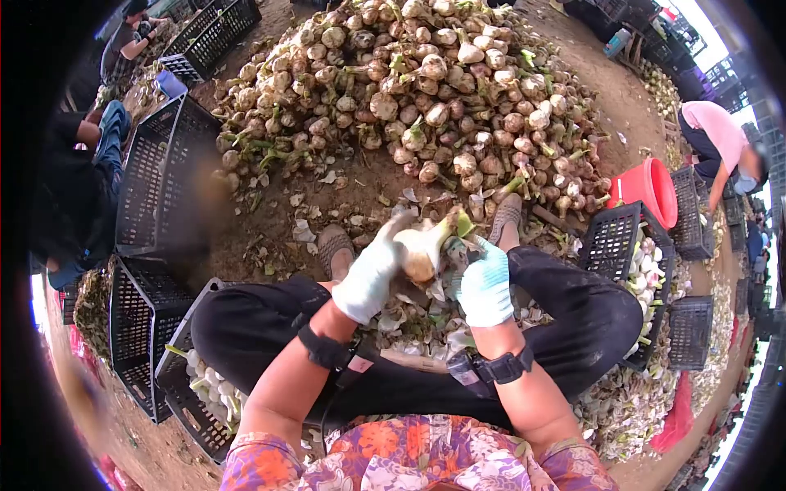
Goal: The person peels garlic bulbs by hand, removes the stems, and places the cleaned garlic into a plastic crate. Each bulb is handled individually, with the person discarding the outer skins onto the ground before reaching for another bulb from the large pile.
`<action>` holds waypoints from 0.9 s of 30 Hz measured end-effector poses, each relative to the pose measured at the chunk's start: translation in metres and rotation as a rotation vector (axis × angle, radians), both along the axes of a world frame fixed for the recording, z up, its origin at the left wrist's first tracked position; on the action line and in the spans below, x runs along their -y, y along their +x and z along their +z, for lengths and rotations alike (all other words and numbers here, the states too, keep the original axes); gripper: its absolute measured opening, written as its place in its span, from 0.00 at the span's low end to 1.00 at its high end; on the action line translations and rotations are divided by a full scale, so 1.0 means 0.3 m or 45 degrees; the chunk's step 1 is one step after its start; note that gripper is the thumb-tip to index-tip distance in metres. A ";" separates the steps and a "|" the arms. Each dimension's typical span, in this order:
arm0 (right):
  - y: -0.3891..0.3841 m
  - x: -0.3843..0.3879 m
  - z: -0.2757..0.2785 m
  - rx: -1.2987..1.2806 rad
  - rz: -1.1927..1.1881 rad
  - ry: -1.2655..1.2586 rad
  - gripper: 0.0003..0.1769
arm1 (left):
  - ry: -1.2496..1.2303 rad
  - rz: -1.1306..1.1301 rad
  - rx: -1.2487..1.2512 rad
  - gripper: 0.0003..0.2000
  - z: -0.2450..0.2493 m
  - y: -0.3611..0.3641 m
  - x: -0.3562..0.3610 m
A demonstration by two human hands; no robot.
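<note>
A large garlic bulb (420, 255) with a short green-ended stem is raised between my two gloved hands, above my lap. My left hand (368, 274), in a white glove and partly smeared by motion, has its fingers closed at the bulb's left side. On the other side, my right hand (485, 286), in a white and pale blue glove, is curled closed right beside the stem. I cannot tell what lies inside its fingers. Loose peelings (401, 319) cover the ground between my legs, below the bulb.
A big heap of untrimmed garlic (409, 98) rises in front of my feet. Crates of trimmed garlic stand at my left (196, 409) and right (614, 254). A red bucket (647, 192) is beyond the right crate. Other people (712, 135) work at both sides.
</note>
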State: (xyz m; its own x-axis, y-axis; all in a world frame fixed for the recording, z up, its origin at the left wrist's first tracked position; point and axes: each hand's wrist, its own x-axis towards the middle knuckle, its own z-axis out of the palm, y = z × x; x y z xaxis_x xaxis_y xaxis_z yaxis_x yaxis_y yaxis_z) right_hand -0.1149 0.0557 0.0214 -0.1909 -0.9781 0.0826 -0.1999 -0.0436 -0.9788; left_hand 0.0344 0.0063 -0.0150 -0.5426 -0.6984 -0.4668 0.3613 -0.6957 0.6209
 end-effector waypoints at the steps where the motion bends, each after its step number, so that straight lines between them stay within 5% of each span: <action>1: -0.002 0.001 0.008 0.049 -0.112 0.162 0.08 | -0.765 -0.003 0.510 0.40 0.033 0.007 -0.026; 2: 0.001 -0.002 0.011 0.101 -0.224 0.328 0.08 | -1.532 -0.012 1.013 0.41 0.080 0.019 -0.062; 3: 0.020 -0.006 0.007 0.379 -0.250 0.230 0.07 | -1.387 -0.056 1.014 0.46 0.104 0.016 -0.077; 4: 0.004 -0.014 0.005 -0.112 -0.075 0.279 0.08 | -0.992 0.275 0.413 0.41 0.094 -0.024 -0.090; 6: 0.003 -0.028 -0.003 0.152 -0.018 0.279 0.09 | -0.544 0.284 0.085 0.33 0.069 0.010 -0.030; 7: 0.018 -0.037 0.021 0.579 0.035 0.253 0.10 | -0.094 0.207 -0.328 0.26 0.047 0.021 -0.008; 8: 0.032 -0.048 0.046 1.005 0.089 0.227 0.11 | 0.232 0.225 -0.352 0.25 0.035 0.018 0.006; 10: 0.032 -0.048 0.008 1.170 0.173 0.166 0.12 | 0.460 0.289 -0.324 0.23 0.006 -0.001 0.013; 12: 0.026 -0.043 0.040 0.675 0.012 0.359 0.13 | 0.091 0.350 -0.128 0.22 0.007 -0.004 0.011; 13: 0.026 -0.040 0.045 0.232 0.064 0.120 0.11 | -0.008 0.373 -0.170 0.22 0.008 -0.002 0.007; 16: -0.015 -0.049 0.019 -0.242 0.221 0.057 0.10 | -0.369 0.151 -0.016 0.31 0.014 0.039 -0.018; 17: -0.024 -0.039 0.015 0.189 0.234 0.214 0.09 | -0.168 0.134 -0.101 0.33 0.031 0.048 -0.018; 20: -0.149 0.026 -0.068 -0.533 -0.193 0.184 0.09 | -0.196 -0.065 -0.208 0.34 0.051 0.063 -0.004; 22: -0.193 0.045 -0.112 -0.633 -0.041 0.471 0.14 | -0.282 -0.250 -0.149 0.37 0.075 0.060 -0.006; 23: -0.167 0.040 -0.139 -0.179 -0.045 0.235 0.19 | -0.360 -0.276 -0.070 0.43 0.093 0.049 -0.013; 24: -0.183 0.015 -0.142 -0.831 0.084 -0.130 0.22 | -0.351 -0.282 -0.068 0.43 0.085 0.047 -0.014; 27: -0.160 0.004 -0.040 1.012 0.444 0.499 0.22 | -0.342 -0.237 -0.226 0.54 0.061 0.055 0.010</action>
State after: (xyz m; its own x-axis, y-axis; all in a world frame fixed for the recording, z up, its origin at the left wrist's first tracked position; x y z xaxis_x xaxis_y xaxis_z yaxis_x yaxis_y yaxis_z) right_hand -0.1629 0.0543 0.0095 0.2578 -0.9212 -0.2916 0.4926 0.3849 -0.7805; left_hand 0.0510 0.0032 0.0033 -0.7280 -0.6648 -0.1675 0.3625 -0.5806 0.7290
